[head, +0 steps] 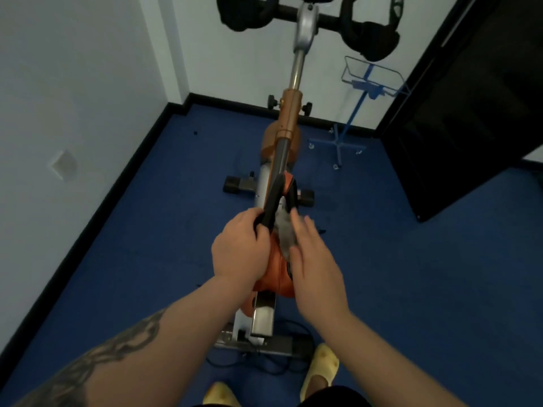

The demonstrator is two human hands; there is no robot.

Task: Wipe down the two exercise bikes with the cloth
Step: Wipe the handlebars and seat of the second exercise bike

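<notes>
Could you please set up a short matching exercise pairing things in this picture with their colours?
Things:
1. cloth
2. floor
3. handlebars
4. slippers

Colours:
a. yellow
b. black
c. grey
d. blue

Pairs: 1-c, 2-d, 3-b, 4-a

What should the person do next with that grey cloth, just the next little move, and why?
Probably slide the grey cloth forward along the black seat. The right hand presses the cloth against the seat's right side with fairly straight fingers, while the left hand grips the seat's rear end to steady it. The narrow front of the seat lies beyond the cloth, so it seems the next patch to wipe.
</notes>
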